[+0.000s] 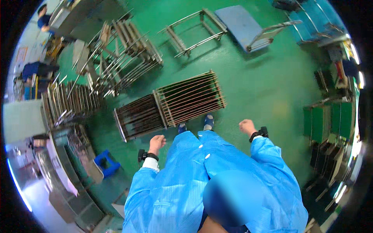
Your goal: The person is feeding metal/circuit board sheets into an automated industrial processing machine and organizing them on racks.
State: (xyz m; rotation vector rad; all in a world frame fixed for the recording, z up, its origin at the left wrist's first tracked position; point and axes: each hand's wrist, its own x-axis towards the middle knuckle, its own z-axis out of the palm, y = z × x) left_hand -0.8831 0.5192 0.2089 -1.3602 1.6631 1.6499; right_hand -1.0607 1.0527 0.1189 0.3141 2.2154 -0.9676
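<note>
My left hand (157,144) hangs at my side, fingers loosely curled in, with nothing seen in it. On the other side my right hand (246,127) is held out over the floor, also curled closed, and no object shows in it. Neither hand touches anything. Just ahead of my feet stands a metal rack (190,97) with rows of thin parallel rods. Joined to its left, or standing against it, is a darker rack section (140,117). My left hand is nearest to that darker section.
A jumble of metal frames (124,54) stands ahead left. Farther off are a bare wheeled frame (196,33) and a blue platform cart (241,27). A blue stool (105,163) is at left, green panels (328,122) at right. People (35,72) work at far left.
</note>
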